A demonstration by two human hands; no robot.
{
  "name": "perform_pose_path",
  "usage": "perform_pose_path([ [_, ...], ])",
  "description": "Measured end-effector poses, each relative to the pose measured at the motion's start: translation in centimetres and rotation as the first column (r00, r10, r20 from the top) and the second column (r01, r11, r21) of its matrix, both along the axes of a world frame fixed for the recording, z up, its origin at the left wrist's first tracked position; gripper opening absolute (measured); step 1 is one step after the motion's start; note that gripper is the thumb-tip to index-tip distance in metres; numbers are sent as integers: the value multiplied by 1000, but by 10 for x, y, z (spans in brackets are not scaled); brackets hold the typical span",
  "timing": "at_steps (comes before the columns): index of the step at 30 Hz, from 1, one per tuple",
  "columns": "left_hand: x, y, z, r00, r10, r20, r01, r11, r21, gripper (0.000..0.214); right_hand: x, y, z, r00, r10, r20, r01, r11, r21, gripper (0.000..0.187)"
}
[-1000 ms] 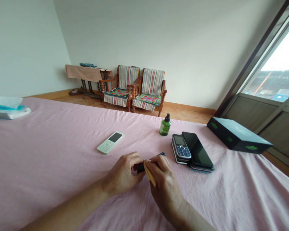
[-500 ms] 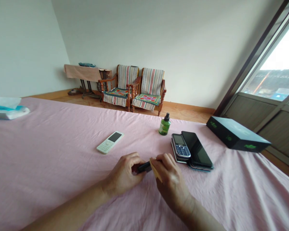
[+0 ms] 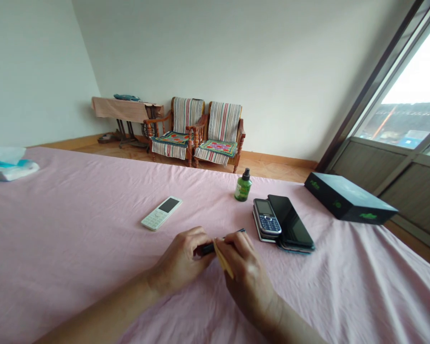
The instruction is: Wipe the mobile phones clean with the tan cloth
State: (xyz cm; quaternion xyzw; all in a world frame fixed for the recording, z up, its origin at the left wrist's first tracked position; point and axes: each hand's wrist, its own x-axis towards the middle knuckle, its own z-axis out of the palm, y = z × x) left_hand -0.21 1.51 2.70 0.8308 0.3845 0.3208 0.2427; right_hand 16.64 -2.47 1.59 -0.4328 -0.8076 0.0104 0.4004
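Observation:
My left hand (image 3: pixel 181 260) is closed round the near end of a small dark phone (image 3: pixel 208 248) that lies on the pink cloth (image 3: pixel 75 229). My right hand (image 3: pixel 245 277) pinches a thin yellow wooden stick (image 3: pixel 222 259) and rests over the phone's far part, whose tip shows beyond the fingers. Both hands meet at the phone. Most of the phone is hidden by them.
A white keypad phone (image 3: pixel 161 212) lies to the left beyond the hands. A stack of dark phones (image 3: pixel 283 223) lies to the right, a small green bottle (image 3: pixel 242 186) behind it, a black box (image 3: pixel 347 203) further right. Tissue pack (image 3: pixel 7 165) far left. Two chairs (image 3: pixel 200 136) stand by the wall.
My right hand with the stick moved slightly right and then back left over the phone. The left hand kept its hold.

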Motion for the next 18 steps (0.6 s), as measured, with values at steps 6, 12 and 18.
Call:
perform_pose_path([
  [6,-7,5,9,997,9,-75,-8,1000,14,9,28,17,-1,968,-236,-82,233,971,-46,30],
  [12,-7,3,4,999,32,-44,-32,999,12,10,29,17,2,937,-303,-174,278,948,-155,31],
  [18,-6,4,-2,999,39,-23,-39,999,21,8,28,19,-3,929,-346,-136,296,910,-290,23],
])
